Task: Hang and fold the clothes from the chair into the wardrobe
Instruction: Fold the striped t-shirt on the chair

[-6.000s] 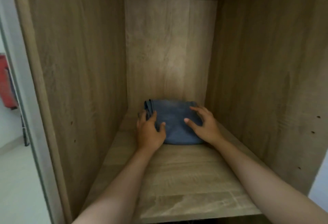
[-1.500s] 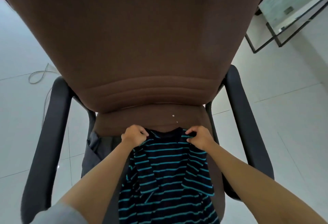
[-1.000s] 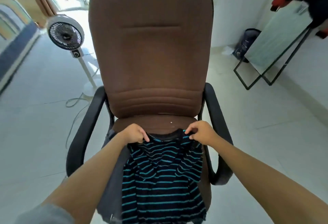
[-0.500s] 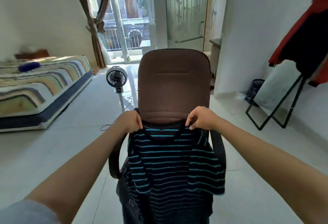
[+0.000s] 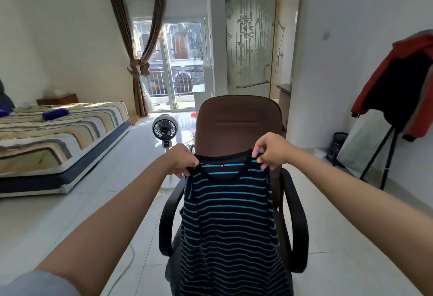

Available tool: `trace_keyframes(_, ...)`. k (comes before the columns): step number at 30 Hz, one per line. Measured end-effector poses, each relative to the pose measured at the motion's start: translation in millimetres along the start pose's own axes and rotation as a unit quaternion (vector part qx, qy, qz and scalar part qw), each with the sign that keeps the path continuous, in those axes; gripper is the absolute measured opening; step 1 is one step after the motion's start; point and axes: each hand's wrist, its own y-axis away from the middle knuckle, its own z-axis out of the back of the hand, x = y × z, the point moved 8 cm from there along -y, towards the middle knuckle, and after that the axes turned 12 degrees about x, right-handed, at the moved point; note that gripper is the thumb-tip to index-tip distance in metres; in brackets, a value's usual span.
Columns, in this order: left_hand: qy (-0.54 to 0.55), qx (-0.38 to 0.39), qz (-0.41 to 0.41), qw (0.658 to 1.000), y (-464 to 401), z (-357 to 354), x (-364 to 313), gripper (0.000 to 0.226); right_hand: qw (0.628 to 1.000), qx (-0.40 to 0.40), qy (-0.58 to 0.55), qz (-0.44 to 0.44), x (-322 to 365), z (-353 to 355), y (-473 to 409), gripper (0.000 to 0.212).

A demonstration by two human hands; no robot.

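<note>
Pinching the striped shirt (image 5: 228, 220) at its two shoulders, left hand (image 5: 181, 161) and right hand (image 5: 269, 150) level before the chair (image 5: 236, 122) back, long axis hanging straight down over the seat, both hands equally near.

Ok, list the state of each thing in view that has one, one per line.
striped T-shirt: held up by the shoulders, hanging unfolded
left hand: pinching the shirt's left shoulder
right hand: pinching the right shoulder
office chair: upright behind the shirt
curtain: tied back
red jacket: draped over a stand
</note>
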Motion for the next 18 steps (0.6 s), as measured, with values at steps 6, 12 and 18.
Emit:
trace_keyframes(6, 0.037, -0.018, -0.031, 0.999, 8, 8, -4, 0.013, 0.995, -0.054, 0.078, 0.033, 21, 8, 9, 0.012)
trace_keyframes(12, 0.058, -0.141, -0.182, 0.971, 40, 37, -24, 0.016, 0.989, -0.119, 0.045, 0.074, 34, 32, 25, 0.015)
trace_keyframes(18, -0.003, -0.147, -0.276, 0.95, 70, 63, -49, 0.026, 0.977, -0.152, -0.014, 0.148, 53, 47, 34, 0.017)
